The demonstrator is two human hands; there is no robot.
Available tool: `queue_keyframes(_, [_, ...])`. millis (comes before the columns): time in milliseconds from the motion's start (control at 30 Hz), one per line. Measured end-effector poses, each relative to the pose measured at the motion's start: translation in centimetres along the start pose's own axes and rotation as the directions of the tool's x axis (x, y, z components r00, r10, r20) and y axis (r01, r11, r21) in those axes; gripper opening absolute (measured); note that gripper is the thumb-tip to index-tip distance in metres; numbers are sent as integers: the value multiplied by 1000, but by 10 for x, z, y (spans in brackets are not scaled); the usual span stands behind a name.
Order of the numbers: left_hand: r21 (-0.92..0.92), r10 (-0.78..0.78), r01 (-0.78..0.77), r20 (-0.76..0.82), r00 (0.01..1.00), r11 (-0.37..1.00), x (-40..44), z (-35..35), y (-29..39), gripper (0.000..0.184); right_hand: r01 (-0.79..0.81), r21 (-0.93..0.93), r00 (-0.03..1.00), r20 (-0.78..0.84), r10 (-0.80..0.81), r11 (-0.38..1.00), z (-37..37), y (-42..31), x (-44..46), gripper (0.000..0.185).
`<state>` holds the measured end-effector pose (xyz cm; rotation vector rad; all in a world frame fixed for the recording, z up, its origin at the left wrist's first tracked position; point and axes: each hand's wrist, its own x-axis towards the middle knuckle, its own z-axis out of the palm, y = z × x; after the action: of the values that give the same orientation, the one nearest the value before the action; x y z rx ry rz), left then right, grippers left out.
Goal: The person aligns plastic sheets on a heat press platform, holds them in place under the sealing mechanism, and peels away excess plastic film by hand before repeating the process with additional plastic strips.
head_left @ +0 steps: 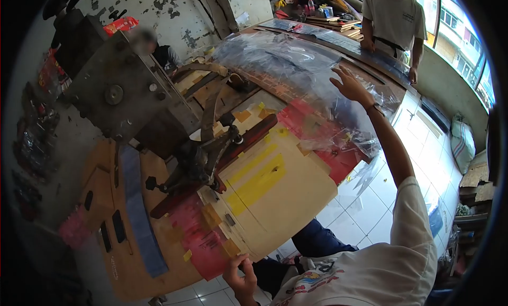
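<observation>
My right hand (353,87) is stretched out over the crumpled clear plastic sheet (275,54), its fingers apart and nothing in them. Low in the view, my left hand (242,277) is at the front edge of the tan board (286,205), fingers bent in a pinch; what they hold, if anything, is too small to tell. Yellow strips (256,181) mark the tan board, and red sheets (203,240) lie on both sides of it. A dark metal machine (119,89) with a clamp arm (201,165) reaches over the board.
A person in a light shirt (394,17) stands at the far right of the long table. Another person (166,54) is behind the machine. A blue strip (138,210) lies on the brown board (185,274) at left. A white sack (463,144) rests by the right wall.
</observation>
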<state>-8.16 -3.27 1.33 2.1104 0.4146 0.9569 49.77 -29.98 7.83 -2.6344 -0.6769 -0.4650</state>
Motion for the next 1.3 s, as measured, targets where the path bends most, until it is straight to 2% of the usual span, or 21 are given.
queue_keyframes(100, [226, 69, -80, 59, 996, 971, 15, 7, -11, 14, -55, 33, 993, 110, 51, 998, 34, 12, 73, 72])
queue_keyframes(200, [299, 77, -81, 24, 997, 951, 20, 26, -32, 3, -219, -147, 924, 287, 253, 965, 76, 15, 111, 86])
queue_keyframes(233, [277, 185, -174, -13, 983, 945, 18, 35, -42, 10, -246, -124, 895, 353, 274, 961, 78, 5, 114, 95])
queue_keyframes(300, [292, 335, -304, -60, 940, 907, 15, 49, -55, 17, -263, -125, 913, 288, 289, 957, 89, -21, 124, 101])
queue_keyframes(367, [365, 328, -285, -58, 943, 886, 25, 54, -55, 16, -278, -130, 921, 246, 303, 952, 112, -38, 151, 108])
queue_keyframes(467, [434, 279, -236, -37, 960, 869, 38, 57, -52, 15, -265, -172, 909, 284, 305, 949, 124, -69, 191, 103])
queue_keyframes(567, [480, 246, -202, -29, 969, 854, 49, 56, -47, 14, -243, -76, 937, 241, 254, 967, 150, -78, 228, 95])
queue_keyframes(667, [510, 227, -184, -23, 974, 840, 58, 58, -46, 12, -214, -59, 958, 182, 222, 975, 169, -75, 260, 71])
queue_keyframes(767, [522, 214, -172, -21, 977, 836, 61, 62, -43, 11, -89, -106, 942, 314, 118, 990, 173, -76, 290, 47])
queue_keyframes(867, [540, 209, -161, -27, 978, 826, 63, 65, -40, 10, 51, -44, 998, -37, -53, 998, 174, -99, 296, 60])
queue_keyframes(900, [545, 206, -157, -29, 978, 823, 63, 65, -38, 10, 38, -46, 999, 29, -36, 998, 174, -110, 288, 59])
queue_keyframes(933, [551, 203, -153, -30, 979, 820, 63, 66, -37, 10, 7, -215, 1000, 8, -5, 976, 186, -122, 280, 60])
queue_keyframes(1000, [556, 201, -151, -29, 979, 817, 61, 66, -33, 9, -64, -530, 998, -45, 47, 846, 211, -137, 262, 60])
queue_keyframes(1033, [558, 201, -148, -34, 979, 817, 60, 66, -32, 9, -83, -436, 985, 100, 139, 896, 202, -138, 273, 70])
queue_keyframes(1133, [570, 210, -149, -43, 977, 808, 54, 62, -30, 8, -70, -88, 962, 258, 91, 994, 166, -132, 273, 87])
queue_keyframes(1167, [566, 216, -152, -48, 975, 810, 51, 60, -32, 7, -64, -119, 945, 311, 98, 991, 153, -136, 272, 103])
queue_keyframes(1267, [568, 225, -154, -57, 973, 808, 39, 53, -34, 7, 135, -181, 962, 259, -86, 974, 124, -135, 265, 105])
queue_keyframes(1300, [565, 228, -153, -64, 972, 811, 35, 51, -35, 6, 174, -120, 942, 308, -130, 977, 102, -136, 262, 105])
